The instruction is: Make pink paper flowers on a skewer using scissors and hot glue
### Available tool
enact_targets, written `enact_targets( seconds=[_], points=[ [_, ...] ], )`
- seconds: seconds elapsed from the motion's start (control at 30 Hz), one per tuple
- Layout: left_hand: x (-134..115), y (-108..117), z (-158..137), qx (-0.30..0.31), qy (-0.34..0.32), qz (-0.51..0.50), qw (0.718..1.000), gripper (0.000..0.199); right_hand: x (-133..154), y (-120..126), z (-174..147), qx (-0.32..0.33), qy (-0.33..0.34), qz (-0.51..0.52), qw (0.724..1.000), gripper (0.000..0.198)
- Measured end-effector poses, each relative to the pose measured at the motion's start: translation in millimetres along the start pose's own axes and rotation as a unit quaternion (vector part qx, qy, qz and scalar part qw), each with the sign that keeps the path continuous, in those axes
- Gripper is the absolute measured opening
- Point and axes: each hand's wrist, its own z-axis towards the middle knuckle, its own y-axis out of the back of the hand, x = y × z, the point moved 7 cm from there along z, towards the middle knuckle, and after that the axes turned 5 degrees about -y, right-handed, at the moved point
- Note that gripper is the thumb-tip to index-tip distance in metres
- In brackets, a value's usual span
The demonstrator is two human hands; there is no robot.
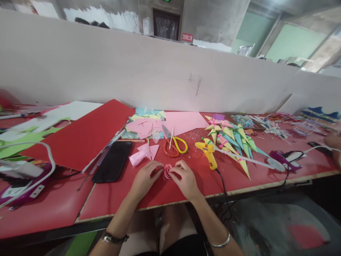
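Between my two hands is a small coil of pink, striped-looking strip (pixel 167 172), just above the red tabletop. My left hand (pixel 146 177) pinches its left side with thumb and forefinger. On the other side my right hand (pixel 184 179) has its fingertips closed on the coil's right edge. Just beyond lie scissors (pixel 182 145) with one orange and one yellow handle loop, a thin white stick across them. A pink plastic-wrapped roll (pixel 138 157) rests by my left hand, near pink paper pieces (pixel 153 151). To the right lies a yellow glue gun (pixel 209 153) with a clear glue stick.
A black phone (pixel 113 161) lies left, beside a large red sheet (pixel 87 135). Paper cones (pixel 234 137) are heaped at right. Purple power strips (pixel 289 161) with cords sit at both sides. A white partition (pixel 160 78) backs the table. Another person's hand (pixel 333 140) shows far right.
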Motion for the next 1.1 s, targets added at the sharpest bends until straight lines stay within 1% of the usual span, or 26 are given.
enact_targets(
  seconds=[0.2,0.43,0.8,1.1],
  points=[
    [-4.2,1.8,0.2,-0.019,-0.045,0.017,0.999,0.020,0.1,1.2,0.7,-0.006,0.012,0.030,0.999,0.012],
    [-3.9,2.9,-1.5,-0.037,-0.066,0.029,0.997,0.017,-1.4,-0.3,0.5,0.000,0.016,0.053,0.998,0.012],
    [-3.5,2.4,0.6,-0.031,-0.049,-0.008,0.998,0.012,-0.5,1.1,2.1,0.001,0.014,0.046,0.999,0.008],
    [-3.7,-1.7,-0.6,-0.013,-0.048,-0.021,0.999,0.011,-0.5,0.4,1.5,0.002,0.016,0.084,0.996,0.007]
  ],
)
